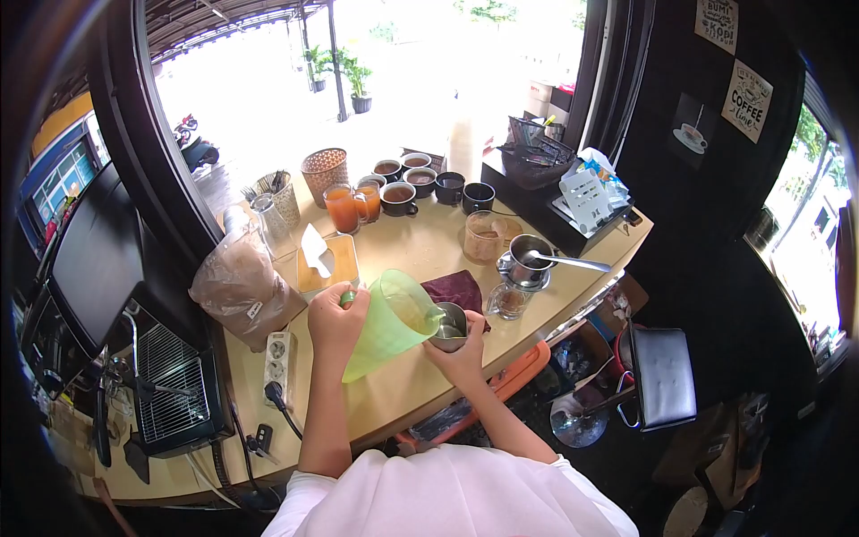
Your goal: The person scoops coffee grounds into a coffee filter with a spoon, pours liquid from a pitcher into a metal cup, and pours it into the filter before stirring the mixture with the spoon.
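My left hand [337,324] is closed round the handle of a translucent green pitcher [390,327], tilted to the right over the counter. Its spout meets the rim of a small metal cup [450,324], which my right hand [461,356] grips from below and the right side. Liquid shows inside the pitcher; whether any is flowing I cannot tell. Just behind the cup lies a dark maroon cloth [455,289]. To the right stand a small glass [508,301] and a metal pot [528,259] with a spoon [573,261] across it.
Several dark cups [397,198] and orange drinks [342,209] stand at the back. A tissue box [327,262], a plastic bag [240,277] and a power strip [279,367] are on the left, beside an espresso machine [170,385]. A black box [573,219] sits back right.
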`<state>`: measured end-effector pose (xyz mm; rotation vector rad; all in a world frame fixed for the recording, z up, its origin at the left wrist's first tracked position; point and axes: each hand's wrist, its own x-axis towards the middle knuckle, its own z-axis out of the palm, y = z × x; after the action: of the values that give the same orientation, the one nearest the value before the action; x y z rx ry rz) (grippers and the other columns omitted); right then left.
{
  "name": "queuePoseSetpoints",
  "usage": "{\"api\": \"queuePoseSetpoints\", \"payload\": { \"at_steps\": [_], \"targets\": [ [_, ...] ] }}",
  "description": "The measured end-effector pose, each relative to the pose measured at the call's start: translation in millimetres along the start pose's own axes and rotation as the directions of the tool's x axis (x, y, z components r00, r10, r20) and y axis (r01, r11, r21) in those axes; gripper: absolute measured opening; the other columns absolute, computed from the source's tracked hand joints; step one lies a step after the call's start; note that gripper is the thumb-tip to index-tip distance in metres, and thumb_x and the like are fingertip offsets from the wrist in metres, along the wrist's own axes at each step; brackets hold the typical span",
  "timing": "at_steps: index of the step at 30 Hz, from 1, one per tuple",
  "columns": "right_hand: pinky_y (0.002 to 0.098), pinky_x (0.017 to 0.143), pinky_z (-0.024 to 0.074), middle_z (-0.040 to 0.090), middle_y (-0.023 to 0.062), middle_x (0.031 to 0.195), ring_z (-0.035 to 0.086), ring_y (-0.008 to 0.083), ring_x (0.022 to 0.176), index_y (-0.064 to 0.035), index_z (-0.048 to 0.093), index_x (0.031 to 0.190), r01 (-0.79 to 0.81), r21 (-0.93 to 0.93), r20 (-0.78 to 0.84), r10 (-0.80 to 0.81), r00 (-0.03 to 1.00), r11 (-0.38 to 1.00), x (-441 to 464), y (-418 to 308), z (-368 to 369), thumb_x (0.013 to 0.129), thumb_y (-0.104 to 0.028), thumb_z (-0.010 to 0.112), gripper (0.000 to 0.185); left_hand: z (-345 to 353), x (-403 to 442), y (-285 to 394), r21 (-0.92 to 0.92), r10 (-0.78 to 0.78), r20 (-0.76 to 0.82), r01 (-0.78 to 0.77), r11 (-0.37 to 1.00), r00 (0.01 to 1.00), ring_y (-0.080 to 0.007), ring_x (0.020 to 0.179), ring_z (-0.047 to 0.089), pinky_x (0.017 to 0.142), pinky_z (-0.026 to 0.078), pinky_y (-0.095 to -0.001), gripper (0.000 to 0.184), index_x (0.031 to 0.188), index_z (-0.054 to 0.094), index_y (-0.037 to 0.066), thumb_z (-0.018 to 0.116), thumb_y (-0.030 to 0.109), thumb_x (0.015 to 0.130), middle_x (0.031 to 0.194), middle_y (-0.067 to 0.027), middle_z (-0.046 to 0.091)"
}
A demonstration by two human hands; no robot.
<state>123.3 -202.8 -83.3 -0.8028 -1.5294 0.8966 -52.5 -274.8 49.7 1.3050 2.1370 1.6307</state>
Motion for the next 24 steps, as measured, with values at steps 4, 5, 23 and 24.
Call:
{"api": "queuePoseSetpoints", "payload": {
  "at_steps": [4,5,23,24],
  "targets": [
    [0.033,0.079,0.049,0.058,0.0119,0.099,0.061,0.0206,0.089,-0.0053,0.037,0.116,-0.012,-0.013,-0.002,0.012,1.0,1.0,0,-4,-1,0.065,-0.019,0.088,0.074,0,-1,3,-0.008,-0.016,0.001,0.016,1.0,1.0,-0.0115,0.048,0.035,0.048,0.032,-0.0323,0.034,0.063,0.048,-0.001,0.065,0.021,0.083,0.051,-0.0035,0.038],
    [0.033,0.079,0.0491,0.058,0.012,0.099,0.061,0.0206,0.089,-0.0054,0.037,0.116,-0.013,-0.019,-0.002,0.013,1.0,1.0,0,-5,-1,0.065,-0.019,0.088,0.074,0,-1,3,-0.006,-0.015,0.0,0.015,1.0,1.0,-0.0115,0.048,0.035,0.048,0.032,-0.0323,0.034,0.063,0.048,-0.001,0.065,0.021,0.083,0.051,-0.0035,0.038],
    [0.0315,0.079,0.0511,0.062,0.0121,0.1,0.064,0.0193,0.09,-0.0061,0.04,0.117,0.022,0.02,-0.001,-0.022,1.0,1.0,1,-8,-1,0.066,-0.017,0.088,0.071,-2,-1,4,-0.007,0.007,0.003,-0.007,1.0,1.0,-0.011,0.048,0.034,0.048,0.031,-0.0322,0.034,0.064,0.047,-0.001,0.066,0.021,0.083,0.051,-0.0035,0.037],
    [0.0313,0.078,0.0513,0.063,0.012,0.1,0.064,0.019,0.09,-0.0062,0.04,0.117,0.035,0.017,-0.002,-0.035,0.999,0.999,1,-9,-1,0.066,-0.017,0.088,0.071,-3,0,2,-0.013,0.006,0.003,-0.006,1.0,1.0,-0.0107,0.048,0.034,0.048,0.031,-0.0322,0.034,0.064,0.047,-0.001,0.066,0.02,0.083,0.051,-0.0032,0.037]
  ]
}}
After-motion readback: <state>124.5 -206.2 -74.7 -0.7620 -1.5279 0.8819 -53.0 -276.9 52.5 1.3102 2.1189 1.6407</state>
